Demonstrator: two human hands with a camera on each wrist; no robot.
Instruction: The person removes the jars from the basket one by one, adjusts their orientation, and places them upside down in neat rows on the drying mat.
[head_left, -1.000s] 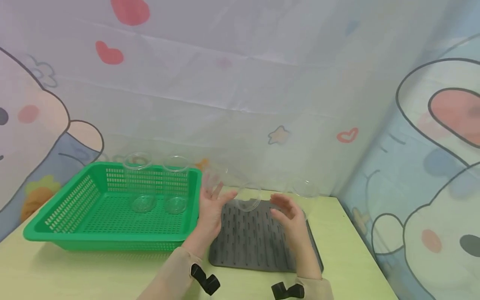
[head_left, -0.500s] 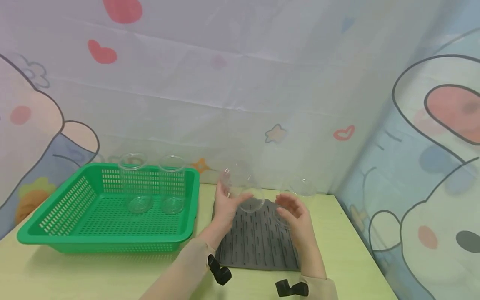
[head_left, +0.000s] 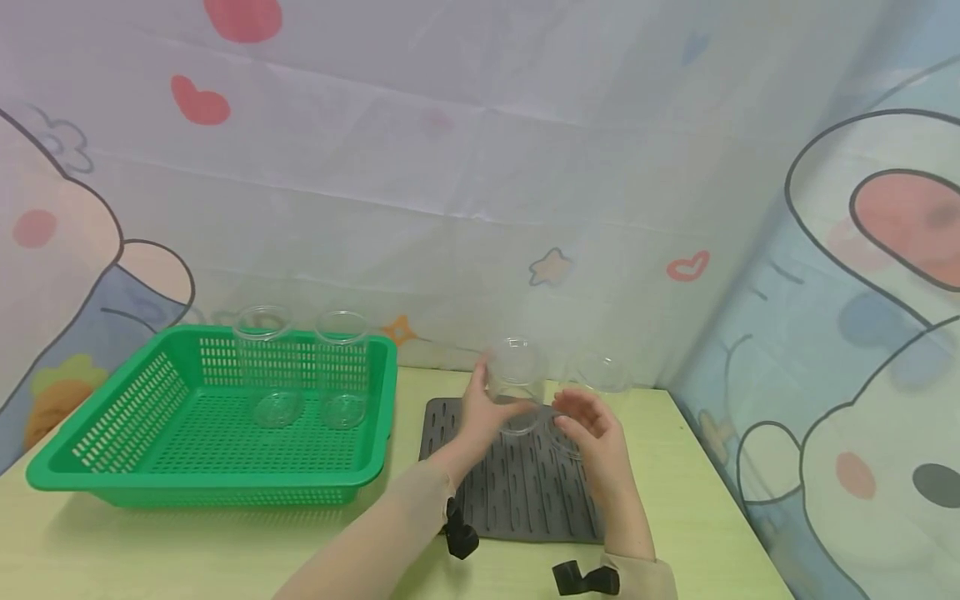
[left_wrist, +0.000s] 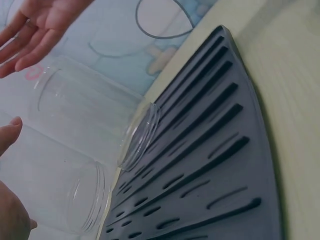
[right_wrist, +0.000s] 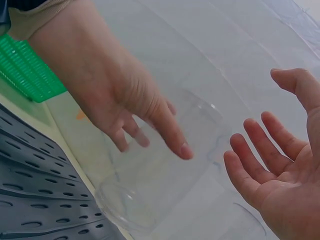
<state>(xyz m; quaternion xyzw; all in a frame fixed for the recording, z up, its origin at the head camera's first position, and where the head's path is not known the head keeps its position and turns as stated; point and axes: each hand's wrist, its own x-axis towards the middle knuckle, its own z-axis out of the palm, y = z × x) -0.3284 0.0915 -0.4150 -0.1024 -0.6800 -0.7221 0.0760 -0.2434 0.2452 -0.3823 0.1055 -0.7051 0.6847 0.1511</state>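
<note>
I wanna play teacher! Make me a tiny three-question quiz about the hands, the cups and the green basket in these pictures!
1. How many clear cups stand in the green basket?
2. True or false: in the head view, the gray mat lies to the right of the basket.
3. Pick one. Which is holding a see-through cup?
A) the left hand
B) the right hand
C) neither hand

Key:
1. Two
2. True
3. A
</note>
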